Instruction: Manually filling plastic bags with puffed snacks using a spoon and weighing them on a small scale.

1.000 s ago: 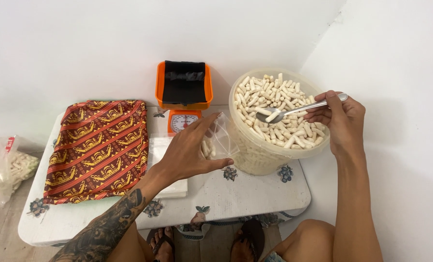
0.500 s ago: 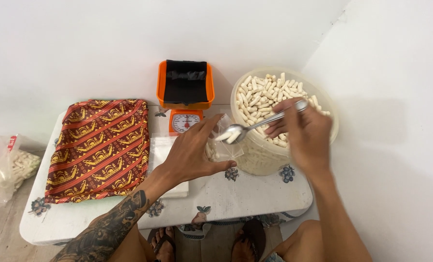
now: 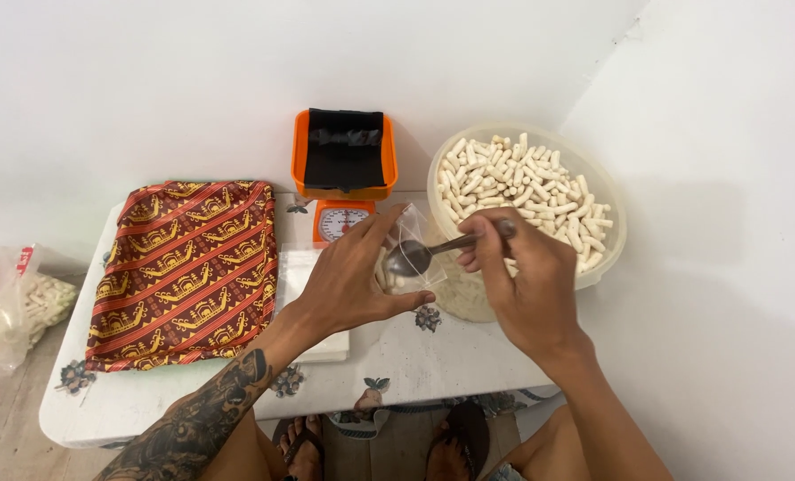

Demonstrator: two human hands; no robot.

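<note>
Over the clear bag (image 3: 413,258), right hand (image 3: 522,285) tips spoon (image 3: 424,254).

A second ago the right hand (image 3: 527,289) was over the tub (image 3: 604,258) at about three o'clock, its spoon (image 3: 420,256) lying loaded among the white pieces (image 3: 531,183). It has since swung toward nine o'clock and down, clear of the tub's rim. The spoon bowl is now tipped into the mouth of the clear bag (image 3: 411,233) held by the left hand (image 3: 348,285), and no pieces show on it.
</note>
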